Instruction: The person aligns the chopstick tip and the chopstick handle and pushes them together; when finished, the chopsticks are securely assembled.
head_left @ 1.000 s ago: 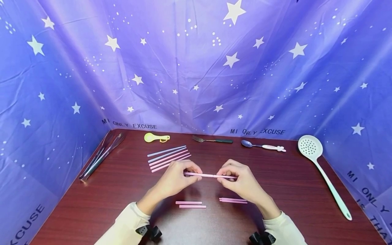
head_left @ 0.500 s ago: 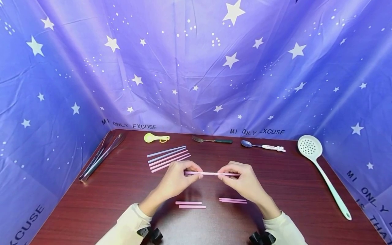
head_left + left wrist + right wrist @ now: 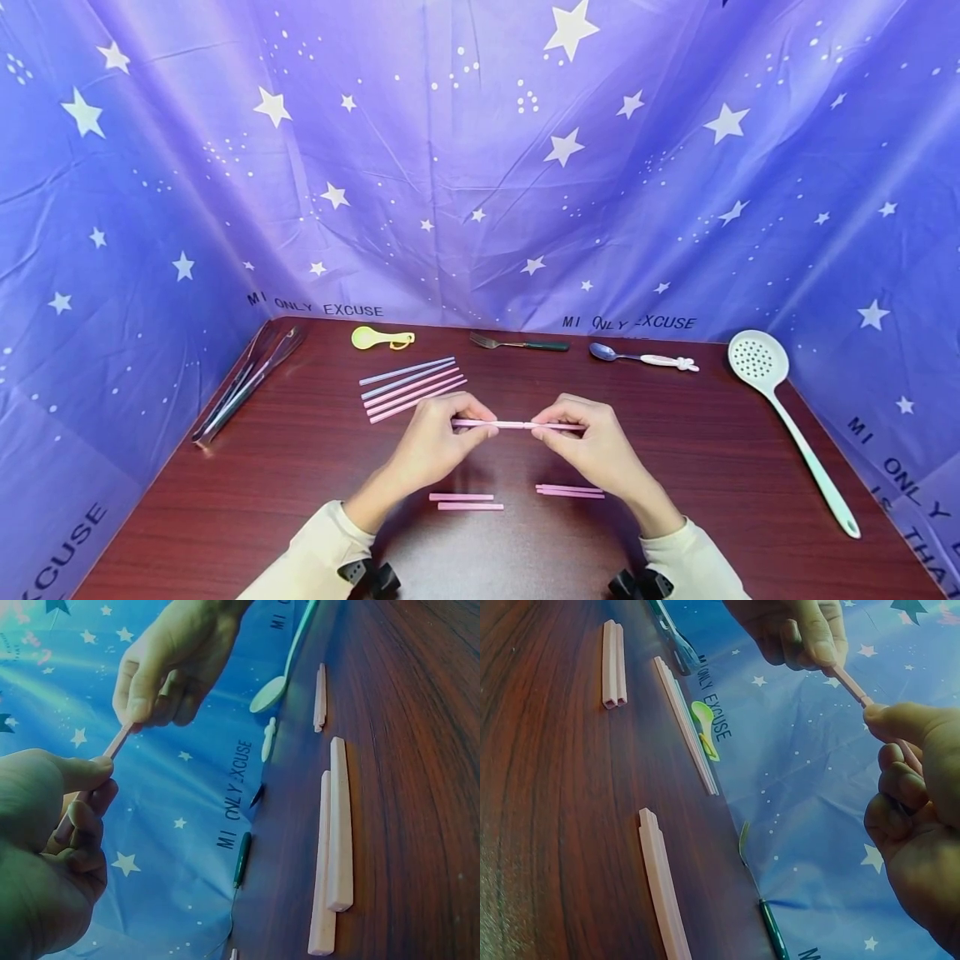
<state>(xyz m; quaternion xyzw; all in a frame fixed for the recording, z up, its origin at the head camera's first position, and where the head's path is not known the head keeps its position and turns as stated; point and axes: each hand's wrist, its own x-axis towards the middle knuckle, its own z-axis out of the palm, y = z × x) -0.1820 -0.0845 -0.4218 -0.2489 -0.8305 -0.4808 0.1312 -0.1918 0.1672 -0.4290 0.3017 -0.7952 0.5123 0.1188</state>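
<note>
Above the middle of the table, both hands hold one slim pink chopstick level, and a seam shows in it beside the right fingertips. My left hand pinches its left part between thumb and fingers. The right part is pinched by my right hand. In the left wrist view, the chopstick slants between both hands. Two short pink chopstick pieces lie below the left hand. Another pair of short pink pieces lies near the right wrist; in the right wrist view these pieces show a narrower stepped tip.
Long blue chopsticks and long pink chopsticks lie behind the left hand. Along the back are a yellow measuring spoon, a fork and a spoon. Metal tongs lie left, a skimmer right. Starry cloth encloses the table.
The right hand has shifted slightly and its fingers have changed position on the chopstick, which now lies more level. The left hand keeps its pinch almost unmoved. The other things stay put.
</note>
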